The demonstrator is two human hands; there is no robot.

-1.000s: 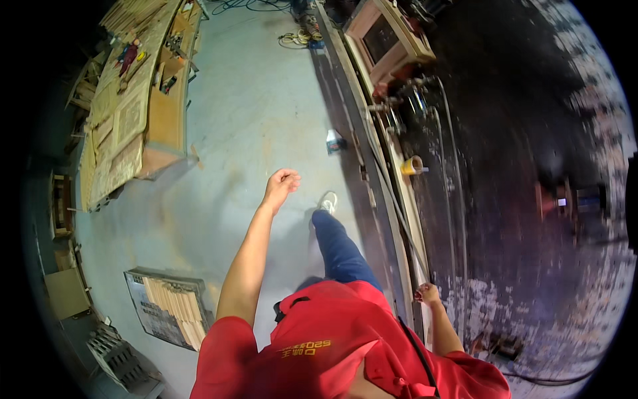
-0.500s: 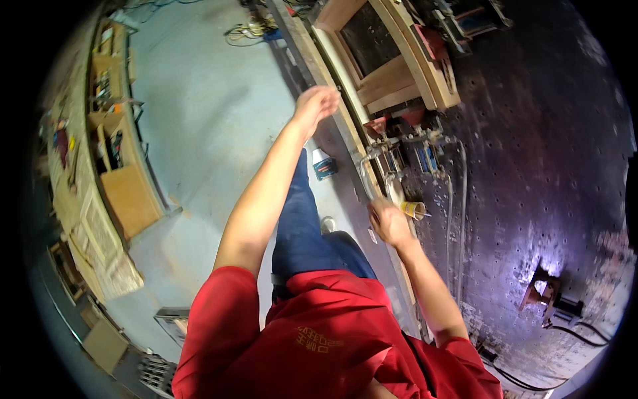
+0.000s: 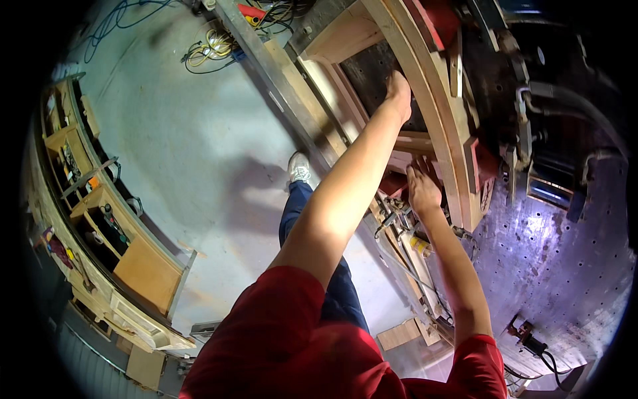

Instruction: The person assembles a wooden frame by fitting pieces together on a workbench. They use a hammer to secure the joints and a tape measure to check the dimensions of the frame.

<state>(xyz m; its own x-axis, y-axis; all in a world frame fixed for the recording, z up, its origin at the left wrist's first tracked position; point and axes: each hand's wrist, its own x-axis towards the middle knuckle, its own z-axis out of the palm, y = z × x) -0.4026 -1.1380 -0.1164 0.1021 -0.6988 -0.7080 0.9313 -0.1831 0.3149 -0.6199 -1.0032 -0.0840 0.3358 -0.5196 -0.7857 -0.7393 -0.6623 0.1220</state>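
Observation:
A pale wooden frame (image 3: 425,93) with long side rails lies on the dark metal bench at the upper right. My left arm reaches across it, and my left hand (image 3: 399,96) is over the frame's opening, its fingers mostly hidden from this side. At the frame's near end is my right hand (image 3: 423,191), its fingers stretched toward the near crosspiece (image 3: 412,158). Nothing shows in its grasp; whether the fingertips touch the wood I cannot tell. Red clamp pads (image 3: 470,163) stand against the frame's outer side.
A yellow cup-like container (image 3: 420,246) and metal clamp rods lie beside my right forearm. Hydraulic cylinders and hoses (image 3: 581,106) stand farther right. On the left is a long wooden workbench with open compartments (image 3: 143,272). Coiled cables (image 3: 212,50) lie on the floor ahead.
My left hand has moved from beside the bench edge to over the frame's opening. The right hand has moved forward to the frame's near end. The view has shifted closer to the frame.

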